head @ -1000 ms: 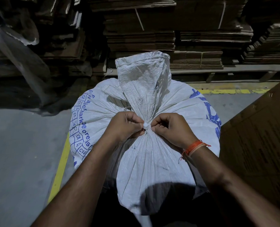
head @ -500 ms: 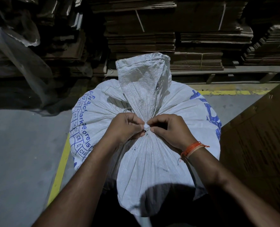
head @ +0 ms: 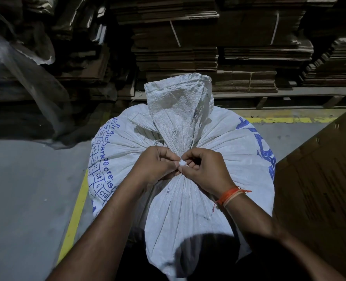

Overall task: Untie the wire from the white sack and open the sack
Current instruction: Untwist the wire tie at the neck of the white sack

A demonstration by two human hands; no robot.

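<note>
A full white woven sack (head: 224, 151) with blue print stands in front of me, its neck gathered and its loose top flap (head: 178, 102) standing upright behind the tie. A small whitish bit of the wire tie (head: 182, 162) shows at the neck between my fingertips. My left hand (head: 153, 166) pinches the tie from the left. My right hand (head: 205, 169), with an orange thread band on the wrist, pinches it from the right. Most of the wire is hidden under my fingers.
Stacks of flattened brown cardboard (head: 208, 57) fill the racks behind the sack. A large cardboard box (head: 318, 179) stands close on the right. Clear plastic sheeting (head: 20, 63) hangs at the left. A yellow floor line (head: 74, 216) runs along the grey concrete floor.
My hands have closed in tighter on the tie at the neck, the right fingers shifting slightly left. The sack stays tied and in place.
</note>
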